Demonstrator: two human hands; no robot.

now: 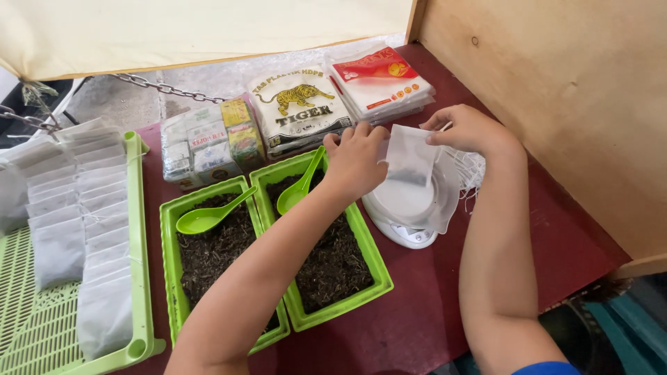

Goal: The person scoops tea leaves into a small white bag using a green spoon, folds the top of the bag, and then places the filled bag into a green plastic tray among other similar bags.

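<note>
Two green plastic trays (379, 267) lie close to me on the dark red table (417, 326), both rectangular and filled with dry, dark, crumbly leaves (333, 264). One glossy green spoon (208, 219) rests in the near-left tray, and a second spoon (299, 191) leans in the other tray. At my far left, a green slatted basket (21, 305) holds rows of soft white filled bags (90, 229), laid overlapping.

Both my forearms reach forward over the table. My left hand (358, 156) crosses above the right tray, knuckles up, and its fingers pinch the left upper edge of a small thin pouch (410, 156). My right hand (469, 128) pinches the right upper edge with the thumb and first fingers. So both hands are closed on the pouch and hold it upright, just above a round white scale (410, 215). The pouch is half transparent, like fine paper, and something dark shows at its bottom. Thin white strings (472, 173) hang beside it.

Farther back, flat packs wrapped in shiny plastic (299, 107) lie against the wooden wall (556, 104).
</note>
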